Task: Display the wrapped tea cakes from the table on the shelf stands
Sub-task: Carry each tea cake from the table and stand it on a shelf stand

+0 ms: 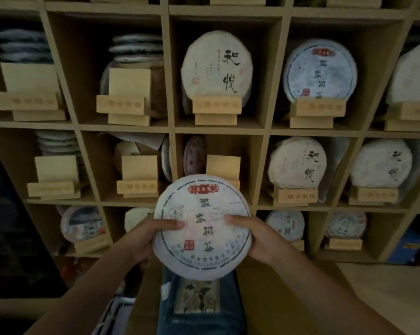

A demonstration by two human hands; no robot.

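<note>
Before the wooden cubby shelf (170, 126), a round white paper-wrapped tea cake (201, 227) stood upright, printed face toward the camera and characters running top to bottom. Both forearms reached up from below; left hand (153, 234) and right hand (252, 234) gripped its lower edges, thumbs pressed on the face.

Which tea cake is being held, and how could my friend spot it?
Start at the big wooden shelf of cubbies. In front of its middle row, the left hand and right hand grip a round wrapped tea cake. Unlike the others, it sits on no stand.
</note>
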